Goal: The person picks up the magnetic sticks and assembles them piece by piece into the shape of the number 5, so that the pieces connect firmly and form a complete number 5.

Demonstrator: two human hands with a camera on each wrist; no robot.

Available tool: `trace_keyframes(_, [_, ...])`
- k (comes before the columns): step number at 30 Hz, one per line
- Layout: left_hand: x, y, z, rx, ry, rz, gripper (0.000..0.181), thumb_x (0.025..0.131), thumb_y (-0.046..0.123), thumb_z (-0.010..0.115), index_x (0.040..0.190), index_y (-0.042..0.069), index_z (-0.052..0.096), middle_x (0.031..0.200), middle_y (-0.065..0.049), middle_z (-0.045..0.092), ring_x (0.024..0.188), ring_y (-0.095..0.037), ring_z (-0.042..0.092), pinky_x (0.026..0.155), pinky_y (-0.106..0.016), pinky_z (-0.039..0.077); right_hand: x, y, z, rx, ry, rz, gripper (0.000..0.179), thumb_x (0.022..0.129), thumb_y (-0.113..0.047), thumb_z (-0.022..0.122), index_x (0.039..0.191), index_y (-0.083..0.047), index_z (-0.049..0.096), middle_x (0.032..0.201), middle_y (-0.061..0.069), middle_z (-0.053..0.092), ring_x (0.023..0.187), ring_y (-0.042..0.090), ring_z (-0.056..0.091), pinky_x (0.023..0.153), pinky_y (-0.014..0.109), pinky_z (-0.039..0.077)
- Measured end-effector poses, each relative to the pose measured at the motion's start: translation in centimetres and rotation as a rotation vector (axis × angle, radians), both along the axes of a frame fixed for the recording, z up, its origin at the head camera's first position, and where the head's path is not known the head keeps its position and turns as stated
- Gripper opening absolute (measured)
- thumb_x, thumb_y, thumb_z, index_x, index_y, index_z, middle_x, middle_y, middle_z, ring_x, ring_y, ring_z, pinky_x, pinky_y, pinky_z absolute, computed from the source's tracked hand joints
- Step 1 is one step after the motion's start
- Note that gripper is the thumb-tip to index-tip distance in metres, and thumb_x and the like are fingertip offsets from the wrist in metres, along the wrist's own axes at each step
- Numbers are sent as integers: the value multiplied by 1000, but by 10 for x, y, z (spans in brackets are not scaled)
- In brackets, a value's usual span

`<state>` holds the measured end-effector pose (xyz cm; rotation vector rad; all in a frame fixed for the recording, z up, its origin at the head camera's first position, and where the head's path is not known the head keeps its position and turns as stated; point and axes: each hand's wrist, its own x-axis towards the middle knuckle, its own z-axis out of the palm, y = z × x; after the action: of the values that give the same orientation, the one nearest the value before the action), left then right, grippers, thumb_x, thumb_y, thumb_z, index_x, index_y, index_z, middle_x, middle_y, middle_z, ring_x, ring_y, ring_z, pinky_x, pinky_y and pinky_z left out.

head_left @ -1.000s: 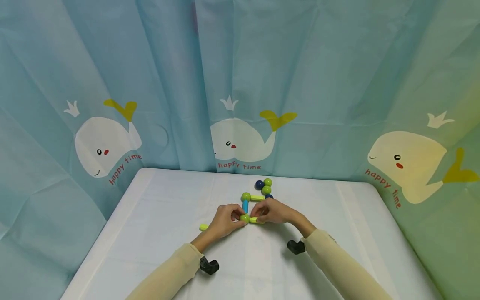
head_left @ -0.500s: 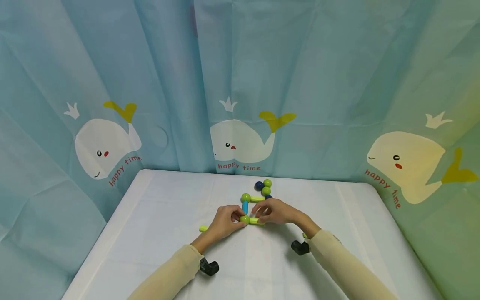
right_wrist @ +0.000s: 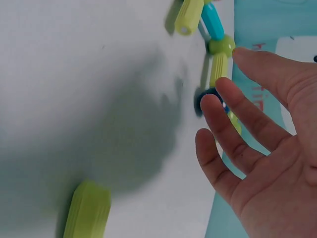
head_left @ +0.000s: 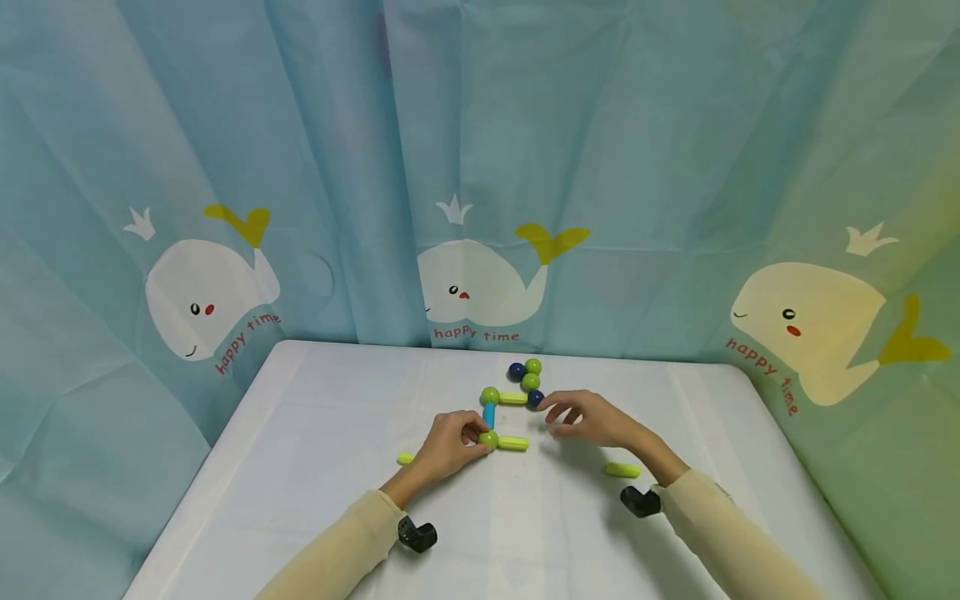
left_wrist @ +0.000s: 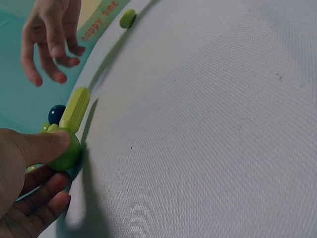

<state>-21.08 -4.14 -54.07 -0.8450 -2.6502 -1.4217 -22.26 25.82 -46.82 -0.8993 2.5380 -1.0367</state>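
My left hand (head_left: 452,444) pinches the near green ball (left_wrist: 67,153) between thumb and fingers. From that ball a yellow-green rod (head_left: 513,443) sticks out to the right, and a blue rod (head_left: 489,415) leads back to another green ball (head_left: 490,396). A second yellow-green rod (head_left: 513,399) joins this far ball to a dark blue ball (head_left: 535,400). With fingers loosely bent and holding nothing, my right hand (head_left: 588,418) hovers just right of the dark blue ball. In the right wrist view its fingers (right_wrist: 233,134) are spread.
Behind the joined pieces sit another dark blue ball (head_left: 517,372) and two green balls (head_left: 531,382). A loose yellow-green rod (head_left: 622,470) lies below my right wrist. Another rod (head_left: 406,458) is partly hidden by my left hand. A curtain (head_left: 637,167) hangs behind the white table (head_left: 315,450).
My right hand has let go of the near yellow-green rod and moved right, uncovering the dark blue ball and a loose rod. My left hand keeps its grip on the green ball.
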Motion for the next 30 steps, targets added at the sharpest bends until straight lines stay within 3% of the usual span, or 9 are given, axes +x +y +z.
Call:
trace_keyframes(7, [-1, -3, 0, 3, 7, 5, 20, 85, 9, 85, 102, 10, 75, 96, -1, 73, 81, -13, 68, 70, -22, 53, 3, 19, 0, 3, 35, -56, 35, 94, -5, 73, 128, -1, 65, 113, 21, 72, 92, 28, 71, 83, 44, 57])
trace_keyframes(13, [-2, -4, 0, 5, 8, 8, 19, 85, 9, 85, 102, 10, 75, 95, 0, 73, 80, -12, 67, 69, -23, 54, -2, 27, 0, -1, 61, -111, 37, 93, -5, 74, 130, -2, 65, 117, 23, 70, 93, 29, 70, 81, 44, 57])
trace_keyframes(23, [-2, -2, -1, 13, 3, -7, 20, 85, 8, 85, 102, 8, 75, 96, -2, 74, 82, -12, 68, 70, -25, 55, -25, 18, -1, -34, 116, -245, 47, 93, -7, 76, 137, -9, 61, 131, 25, 63, 99, 34, 70, 83, 45, 58])
trace_keyframes(30, [-2, -2, -2, 29, 41, -25, 20, 84, 8, 85, 101, 7, 75, 95, -2, 73, 80, -10, 67, 69, -26, 56, -48, 10, -7, -43, 103, -308, 56, 96, -8, 72, 148, -6, 51, 138, 32, 56, 102, 42, 68, 82, 51, 58])
